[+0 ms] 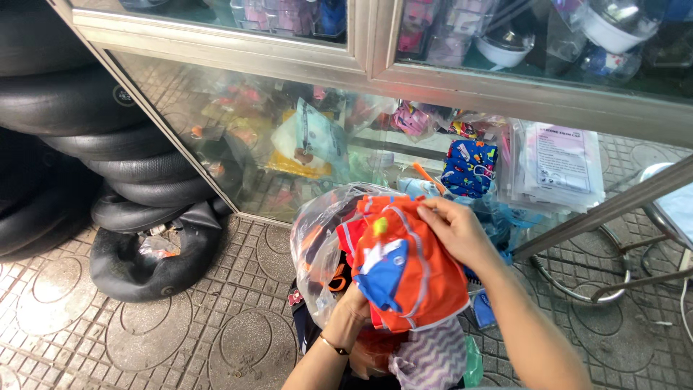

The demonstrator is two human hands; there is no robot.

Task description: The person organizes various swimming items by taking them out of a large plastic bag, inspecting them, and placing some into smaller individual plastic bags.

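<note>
Two hands work one soft bundle here. Far left, black rubber inner tubes [79,137] lie stacked on the patterned paving [144,332], well apart from us. Moving right, a clear plastic bag [321,231] bulges open, and our left hand [351,312] sits low against it, under the orange cloth piece [408,267]; its fingers are tucked behind the fabric, so we cannot tell whether they are spread or closed. The cloth, orange with a blue patch and pale trim, looks light, limp and easily creased, not fragile; we judge it best taken at a hem or corner, since the middle will only sag. Our right hand [455,232] does just that, fingers pressed together, pinching the top edge. Below hangs a grey zigzag-patterned fabric [432,360], cut off by the frame. Behind, the glass cabinet [375,72] glares, and its packets blur together. What lies deeper in the bag is hidden.
</note>
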